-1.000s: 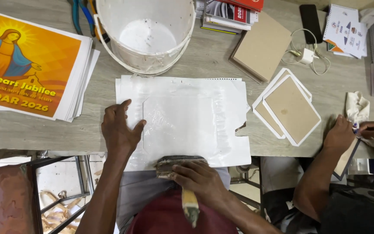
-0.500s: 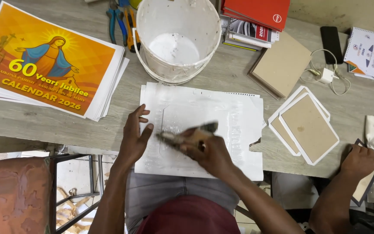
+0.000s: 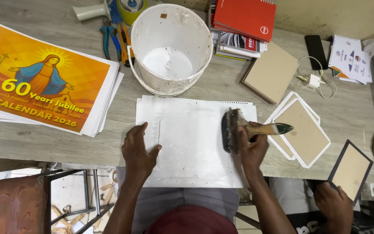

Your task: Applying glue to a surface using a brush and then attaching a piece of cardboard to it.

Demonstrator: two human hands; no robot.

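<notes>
My left hand [image 3: 138, 149] lies flat on the left part of a white paper sheet [image 3: 193, 145] spread on the wooden table, fingers apart, pressing it down. My right hand [image 3: 251, 145] grips a wide paint brush [image 3: 239, 130] with a wooden handle and a dark green tip. Its dark bristles rest on the right side of the sheet. A white bucket [image 3: 172, 47] with white glue at the bottom stands just beyond the sheet.
A stack of orange printed calendar sheets [image 3: 44, 82] lies at left. Pliers [image 3: 109, 37], a tape dispenser [image 3: 109, 8], books [image 3: 243, 21], brown boards [image 3: 271, 73], white-edged boards [image 3: 301, 130], a phone [image 3: 316, 51] and a charger [image 3: 314, 80] crowd the back and right. Another person's hand [image 3: 334, 201] holds a framed board [image 3: 350, 167] at lower right.
My right hand has swept the brush from near the table's front edge across the sheet to its right side. My left hand has stayed on the paper.
</notes>
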